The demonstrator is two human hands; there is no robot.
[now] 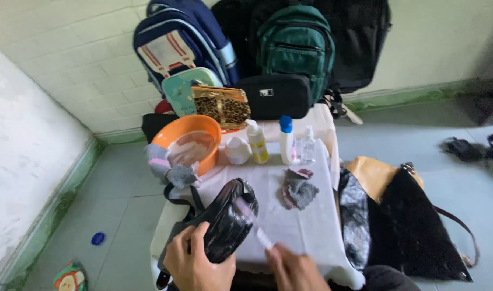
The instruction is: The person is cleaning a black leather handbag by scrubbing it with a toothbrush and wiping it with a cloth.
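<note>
Left hand [195,264] grips black bag [227,221] | right hand [292,269] brushing it

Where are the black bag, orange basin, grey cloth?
black bag [227,221], head view, on its glossy side
orange basin [206,126], head view, on its far rim
grey cloth [300,192], head view, on its crumpled middle

The right hand [295,269] is blurred at the near edge, cut off at the wrist, and the small white thing [263,238] at its fingertips is too smeared to name. The left hand [195,261] is also cut by the near edge, its palm hidden against the black glossy bag [227,218]. The orange basin [190,143] partly hides the dark bag behind it. Far right, dark sandals [472,148] are too small to make out.
</note>
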